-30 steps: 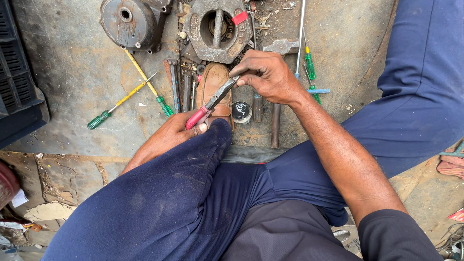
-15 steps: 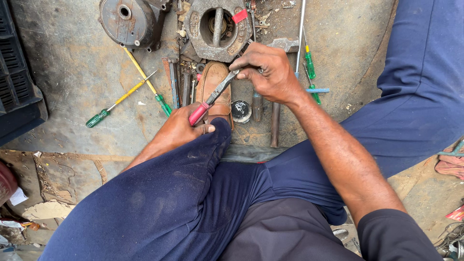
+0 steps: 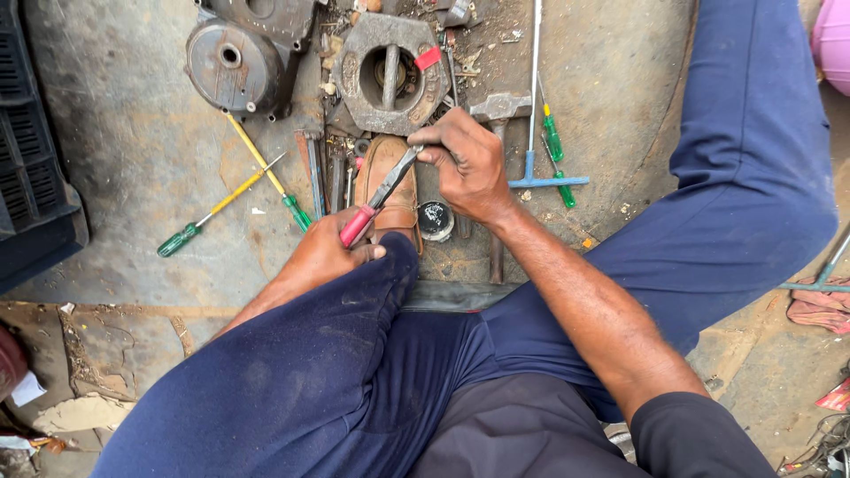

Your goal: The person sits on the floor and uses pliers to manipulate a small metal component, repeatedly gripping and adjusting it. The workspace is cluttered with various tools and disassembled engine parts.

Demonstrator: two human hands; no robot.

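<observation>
1. Since half a second ago our right hand (image 3: 469, 164) has barely shifted: it stays clenched over the nose of the red-handled pliers (image 3: 379, 196), pinching something too small for us to make out. Our left hand (image 3: 323, 252) keeps its fingers wrapped round the red grips, just above our left knee.
2. We read that steadiness as a hold being kept, not a fresh reach; the pliers lie at the same slant across the brown sandal (image 3: 390, 190) beneath them.
3. Just beside the right wrist sits a small round black cap (image 3: 435, 219), apart from both hands.
4. Ahead, the hexagonal metal housing (image 3: 390, 71) and the round grey engine cover (image 3: 232, 64) close off the far side; tools crowd the gap between them and our hands.
5. To the left, two yellow-shafted screwdrivers with green handles (image 3: 232, 190) cross on bare concrete, with room beyond toward the dark plastic crate (image 3: 35, 168).
6. To the right, a blue T-handle wrench (image 3: 542, 177) and our right leg hem the hand in.
</observation>
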